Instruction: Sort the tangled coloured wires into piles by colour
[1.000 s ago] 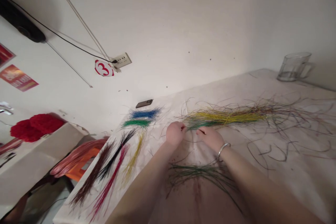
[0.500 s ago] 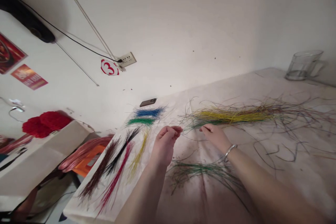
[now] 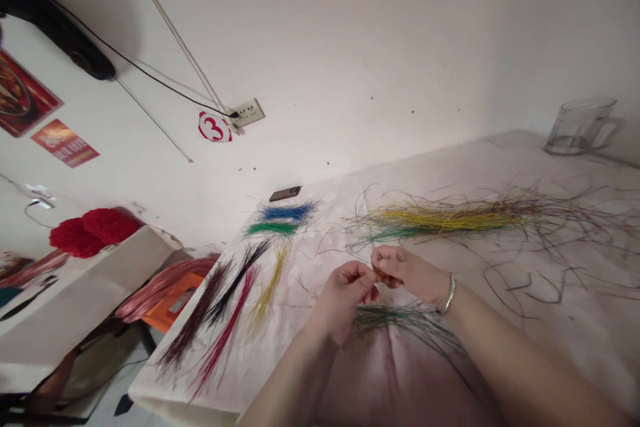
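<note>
Since the earlier frame, the left hand [image 3: 343, 300] and the right hand [image 3: 405, 273] have been brought together, and the fingers [image 3: 387, 260] of both are closed in a pinch on a small thin piece [image 3: 379, 275], too small to be made out. A silver bangle [image 3: 449, 293] is worn on the right wrist. Green strands [image 3: 400, 320] are spread just nearer than the hands, and a long yellow-and-green strand pile [image 3: 440, 221] lies just beyond them. Blue strands [image 3: 287, 212], green strands [image 3: 273, 229], yellow strands [image 3: 267, 293], red strands [image 3: 225, 330], black strands [image 3: 240, 280] and dark brown strands [image 3: 197, 307] are laid out separately to the left on the pale-covered counter [image 3: 500, 153]. A glass jug [image 3: 580, 127] stands at the far right, and a dark phone [image 3: 285, 193] lies at the far edge. On the wall, a round sign [image 3: 215, 127] reads "3" in red, beside a power socket [image 3: 249, 113]; the text on two posters [image 3: 65, 143] is illegible.
</note>
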### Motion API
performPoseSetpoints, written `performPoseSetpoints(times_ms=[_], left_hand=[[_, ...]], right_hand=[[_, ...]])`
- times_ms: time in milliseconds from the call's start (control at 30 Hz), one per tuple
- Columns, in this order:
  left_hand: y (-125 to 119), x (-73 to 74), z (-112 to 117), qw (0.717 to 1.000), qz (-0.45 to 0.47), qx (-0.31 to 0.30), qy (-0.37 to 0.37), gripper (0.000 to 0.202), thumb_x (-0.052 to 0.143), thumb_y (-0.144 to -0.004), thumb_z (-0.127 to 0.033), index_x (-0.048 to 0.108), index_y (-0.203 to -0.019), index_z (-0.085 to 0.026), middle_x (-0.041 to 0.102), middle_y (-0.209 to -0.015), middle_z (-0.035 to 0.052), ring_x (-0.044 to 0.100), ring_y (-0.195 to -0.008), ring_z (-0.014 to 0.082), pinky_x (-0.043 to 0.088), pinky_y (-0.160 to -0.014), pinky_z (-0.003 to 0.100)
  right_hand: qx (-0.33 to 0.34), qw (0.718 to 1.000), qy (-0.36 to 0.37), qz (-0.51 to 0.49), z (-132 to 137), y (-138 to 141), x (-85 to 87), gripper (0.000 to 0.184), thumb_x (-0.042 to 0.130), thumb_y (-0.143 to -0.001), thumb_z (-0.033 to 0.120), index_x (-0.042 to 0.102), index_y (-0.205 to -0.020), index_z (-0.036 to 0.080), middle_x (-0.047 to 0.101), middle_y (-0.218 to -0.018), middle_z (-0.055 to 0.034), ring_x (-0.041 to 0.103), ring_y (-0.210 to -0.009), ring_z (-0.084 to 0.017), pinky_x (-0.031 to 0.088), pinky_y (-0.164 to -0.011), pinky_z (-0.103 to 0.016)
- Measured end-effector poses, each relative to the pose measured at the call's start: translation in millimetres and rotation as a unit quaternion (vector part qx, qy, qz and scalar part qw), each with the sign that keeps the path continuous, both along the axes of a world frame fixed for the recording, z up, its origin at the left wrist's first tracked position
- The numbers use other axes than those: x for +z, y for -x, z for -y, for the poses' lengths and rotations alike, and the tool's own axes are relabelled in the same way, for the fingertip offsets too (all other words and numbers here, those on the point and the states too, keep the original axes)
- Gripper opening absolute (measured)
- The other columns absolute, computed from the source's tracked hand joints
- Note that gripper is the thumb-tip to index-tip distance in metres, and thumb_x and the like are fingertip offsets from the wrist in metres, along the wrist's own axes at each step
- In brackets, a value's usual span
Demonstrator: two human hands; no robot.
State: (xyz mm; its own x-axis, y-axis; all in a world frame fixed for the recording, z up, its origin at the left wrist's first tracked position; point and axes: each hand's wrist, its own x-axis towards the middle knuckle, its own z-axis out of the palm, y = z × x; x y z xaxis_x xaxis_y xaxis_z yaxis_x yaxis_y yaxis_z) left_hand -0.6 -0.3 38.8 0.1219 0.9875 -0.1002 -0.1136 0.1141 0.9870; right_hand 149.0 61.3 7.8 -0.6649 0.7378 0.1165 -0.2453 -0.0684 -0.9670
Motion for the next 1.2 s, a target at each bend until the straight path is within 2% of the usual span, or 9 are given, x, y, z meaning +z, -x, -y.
performPoseSetpoints(times_ms=[133, 333, 433, 533, 667, 767, 867, 1067, 1200], left_hand=[[-2, -0.1, 5, 0.999, 0.029, -0.022, 0.021, 0.023, 0.071, -0.074, -0.03, 0.06, -0.067, -0.012, 0.058, -0.064, 0.0008, 0.051, -0.06, 0.0089, 0.036, -0.059, 0.021], [1, 3.5, 8, 0.955, 0.281, -0.006, 0.094, 0.024, 0.07, -0.077, -0.028, 0.053, -0.069, -0.014, 0.058, -0.077, 0.0018, 0.058, -0.078, 0.0123, 0.047, -0.077, 0.026], [7, 4.6, 10, 0.944, 0.308, -0.02, 0.114, 0.025, 0.067, -0.081, -0.03, 0.049, -0.072, -0.016, 0.043, -0.061, -0.0061, 0.042, -0.05, 0.0035, 0.042, -0.054, 0.016], [14, 1.2, 16, 0.973, 0.205, -0.035, 0.098, 0.029, 0.065, -0.082, -0.035, 0.045, -0.071, -0.018, 0.025, -0.052, -0.0105, 0.015, -0.04, 0.0029, 0.015, -0.037, 0.013], [27, -3.9, 27, 0.998, -0.044, -0.019, 0.038, 0.031, 0.062, -0.082, -0.039, 0.045, -0.068, -0.018, 0.027, -0.051, -0.0094, 0.017, -0.043, 0.0044, 0.014, -0.039, 0.016], [39, -1.0, 35, 0.977, -0.209, -0.04, 0.0, 0.029, 0.057, -0.085, -0.037, 0.047, -0.068, -0.017, 0.032, -0.056, -0.0071, 0.025, -0.048, 0.0054, 0.02, -0.044, 0.017], [50, 6.7, 41, 0.948, -0.306, -0.074, -0.055, 0.029, 0.053, -0.088, -0.035, 0.049, -0.067, -0.016, 0.039, -0.061, -0.0043, 0.035, -0.057, 0.0077, 0.028, -0.053, 0.019], [67, 17.1, 49, 0.929, -0.338, -0.12, -0.095, 0.032, 0.051, -0.09, -0.037, 0.049, -0.066, -0.016, 0.044, -0.064, -0.0022, 0.04, -0.062, 0.01, 0.032, -0.059, 0.022], [67, 4.7, 50, 0.896, -0.395, -0.177, -0.095, 0.027, 0.052, -0.088, -0.028, 0.057, -0.065, -0.015, 0.051, -0.062, -0.0018, 0.046, -0.061, 0.0104, 0.033, -0.059, 0.022]], right_hand=[[0.023, 0.999, -0.013, 0.023, 4, 5, 1.6, 0.043, 0.058, -0.077, 0.057, 0.047, -0.061, 0.019, 0.043, -0.052, 0.0041, 0.036, -0.049, -0.009, 0.023, -0.048, -0.025], [-0.049, 0.998, -0.041, 0.025, -2, 2, 0.4, 0.046, 0.048, -0.086, 0.053, 0.042, -0.055, 0.02, 0.039, -0.053, 0.0042, 0.034, -0.051, -0.01, 0.029, -0.052, -0.027], [-0.076, 0.996, -0.034, -0.017, -7, -2, -1.4, 0.048, 0.044, -0.088, 0.052, 0.036, -0.053, 0.021, 0.035, -0.052, 0.0044, 0.032, -0.051, -0.011, 0.027, -0.051, -0.028], [-0.102, 0.994, -0.011, -0.046, -13, -8, -3.7, 0.049, 0.043, -0.089, 0.054, 0.033, -0.053, 0.021, 0.033, -0.053, 0.0042, 0.03, -0.051, -0.011, 0.025, -0.051, -0.029], [-0.141, 0.989, -0.004, -0.047, -21, -18, -8.3, 0.048, 0.044, -0.088, 0.055, 0.034, -0.055, 0.022, 0.032, -0.055, 0.0037, 0.03, -0.052, -0.012, 0.025, -0.05, -0.029], [-0.167, 0.984, 0.014, -0.059, -27, -24, -12.5, 0.048, 0.046, -0.088, 0.056, 0.036, -0.055, 0.022, 0.033, -0.056, 0.0034, 0.03, -0.052, -0.012, 0.025, -0.049, -0.028], [-0.191, 0.972, 0.081, -0.111, -32, -28, -15.8, 0.048, 0.054, -0.083, 0.055, 0.037, -0.054, 0.021, 0.032, -0.055, 0.0039, 0.028, -0.05, -0.01, 0.021, -0.046, -0.027], [-0.242, 0.94, 0.17, -0.169, -44, -38, -20.6, 0.051, 0.062, -0.077, 0.055, 0.033, -0.053, 0.02, 0.028, -0.054, 0.0052, 0.027, -0.049, -0.009, 0.019, -0.042, -0.023], [-0.285, 0.906, 0.252, -0.185, -48, -41, -25.3, 0.046, 0.065, -0.077, 0.044, 0.035, -0.052, 0.019, 0.03, -0.053, 0.0048, 0.029, -0.049, -0.007, 0.02, -0.039, -0.02]])
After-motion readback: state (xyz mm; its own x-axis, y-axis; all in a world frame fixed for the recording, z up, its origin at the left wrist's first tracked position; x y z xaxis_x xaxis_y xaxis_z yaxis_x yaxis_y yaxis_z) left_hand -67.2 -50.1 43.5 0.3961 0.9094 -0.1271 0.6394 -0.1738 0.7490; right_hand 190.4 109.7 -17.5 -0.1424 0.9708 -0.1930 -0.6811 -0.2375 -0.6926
